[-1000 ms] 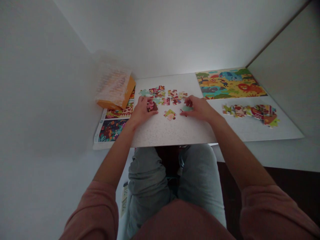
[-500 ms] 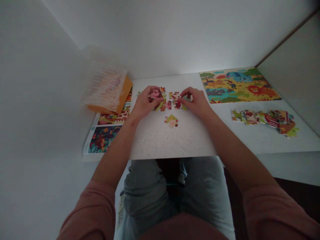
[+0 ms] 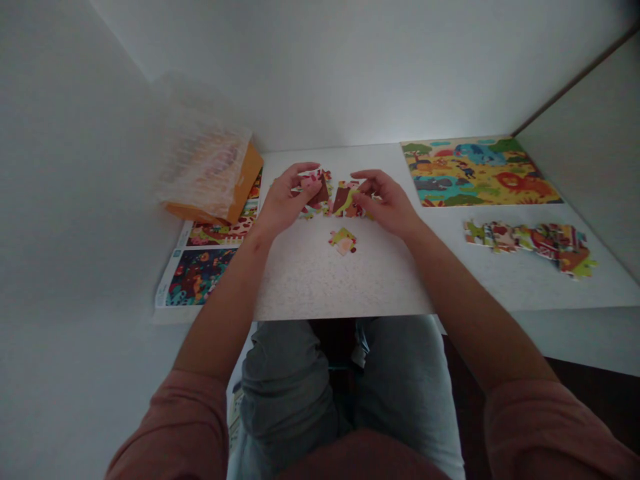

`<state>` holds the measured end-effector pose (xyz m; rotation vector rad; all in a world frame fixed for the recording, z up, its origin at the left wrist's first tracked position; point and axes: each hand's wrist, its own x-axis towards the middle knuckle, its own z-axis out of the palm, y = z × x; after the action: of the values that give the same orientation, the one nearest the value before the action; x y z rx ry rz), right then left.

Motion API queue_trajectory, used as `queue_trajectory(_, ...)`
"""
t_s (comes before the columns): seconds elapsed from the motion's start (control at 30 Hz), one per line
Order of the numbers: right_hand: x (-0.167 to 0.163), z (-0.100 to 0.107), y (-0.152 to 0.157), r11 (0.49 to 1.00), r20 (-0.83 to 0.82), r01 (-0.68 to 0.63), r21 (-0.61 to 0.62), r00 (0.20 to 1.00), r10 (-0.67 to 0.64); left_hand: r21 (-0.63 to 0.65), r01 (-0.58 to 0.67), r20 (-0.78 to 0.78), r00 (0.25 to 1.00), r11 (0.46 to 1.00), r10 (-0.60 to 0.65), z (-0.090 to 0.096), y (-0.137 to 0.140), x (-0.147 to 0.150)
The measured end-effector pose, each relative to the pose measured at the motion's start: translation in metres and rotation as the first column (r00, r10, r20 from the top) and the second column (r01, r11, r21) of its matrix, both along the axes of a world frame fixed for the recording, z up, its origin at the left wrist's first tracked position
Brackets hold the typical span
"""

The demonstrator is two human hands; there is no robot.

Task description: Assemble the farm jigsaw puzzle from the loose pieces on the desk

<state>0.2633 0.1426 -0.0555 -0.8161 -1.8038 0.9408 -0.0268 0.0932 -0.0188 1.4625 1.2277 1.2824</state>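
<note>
Spotted a knobbly puzzle piece (image 3: 343, 241) flat on the speckled white desk (image 3: 345, 287), good as the dial's hub. Pinched at eleven o'clock: a brown-and-pink piece (image 3: 317, 193), tight in the grip of the left hand (image 3: 285, 197), outline half lost behind thumb and fingers! Touched at twelve, with the right hand (image 3: 390, 203), a brown-and-green piece (image 3: 343, 199); could not tell a closed grip from a resting one. Glimpsed bright pieces (image 3: 327, 177) beneath, too covered to count. Made out crinkly, translucent plastic (image 3: 207, 167), blurred, over a boxy orange pack (image 3: 250, 180) at ten; at nine, a printed sheet (image 3: 203, 270), partly under the left forearm (image 3: 223, 293); at two, a smooth rectangular animal picture (image 3: 480, 172); at three, an overlapping jigsaw row (image 3: 530, 245).
</note>
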Motion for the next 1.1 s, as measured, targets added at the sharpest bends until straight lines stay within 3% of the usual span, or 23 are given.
queue_trajectory(0.13, 0.007, 0.004, 0.008, 0.998, -0.025, 0.063, -0.03, 0.998, -0.064, -0.105, -0.078, 0.0, 0.997, 0.991, 0.079, 0.003, 0.0, -0.009)
queue_trajectory(0.3, 0.007, 0.001, 0.015, 0.993, -0.183, 0.051, -0.11, 0.981, -0.071, -0.022, 0.047, 0.031, 0.998, 0.999, -0.046, -0.001, 0.007, -0.013)
queue_trajectory(0.43, 0.007, 0.002, 0.017, 0.986, -0.215, 0.049, -0.159, 0.973, -0.083, -0.006, 0.109, 0.064, 0.992, 0.994, -0.108, -0.006, 0.011, -0.014)
queue_trajectory(0.63, 0.005, 0.007, 0.014, 0.981, -0.237, 0.05, -0.185, 0.967, -0.094, -0.053, 0.023, 0.013, 1.0, 0.998, -0.022, 0.0, 0.006, -0.011)
queue_trajectory(0.9, 0.005, 0.004, 0.017, 0.98, -0.243, 0.058, -0.188, 0.965, -0.104, -0.117, 0.013, -0.115, 0.993, 0.993, -0.027, 0.02, -0.008, -0.008)
queue_trajectory(1.1, 0.005, 0.006, 0.017, 0.977, -0.201, 0.133, -0.169, 0.966, -0.166, -0.131, -0.063, -0.011, 0.998, 0.989, 0.062, 0.015, -0.001, -0.008)
